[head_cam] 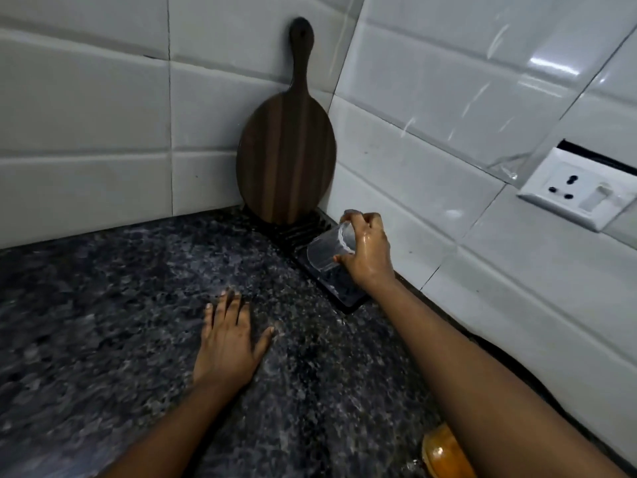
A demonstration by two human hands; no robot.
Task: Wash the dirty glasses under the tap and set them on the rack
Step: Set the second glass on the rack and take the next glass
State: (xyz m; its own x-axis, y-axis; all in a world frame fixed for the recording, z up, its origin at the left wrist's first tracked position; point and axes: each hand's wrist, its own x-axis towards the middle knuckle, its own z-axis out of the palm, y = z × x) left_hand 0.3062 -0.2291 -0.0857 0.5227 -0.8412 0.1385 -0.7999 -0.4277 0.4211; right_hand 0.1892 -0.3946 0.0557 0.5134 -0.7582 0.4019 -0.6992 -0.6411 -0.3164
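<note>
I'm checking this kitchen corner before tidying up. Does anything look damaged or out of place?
Yes: the socket on the right wall sits proud of the tiles, with a dark gap above its plate. Otherwise, the right hand holds a tilted glass over the rack.

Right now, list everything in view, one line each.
glass: one, clear, tilted, held over the rack
rack: one, black, on the counter along the right wall
cutting board: one, dark wood, upright in the corner at the rack's far end
counter: one, black speckled stone
wall socket: one, white, right wall
amber object: one, bottom edge, unclear
left hand: flat on the counter
right hand: wet, fingers gripping the glass
</note>
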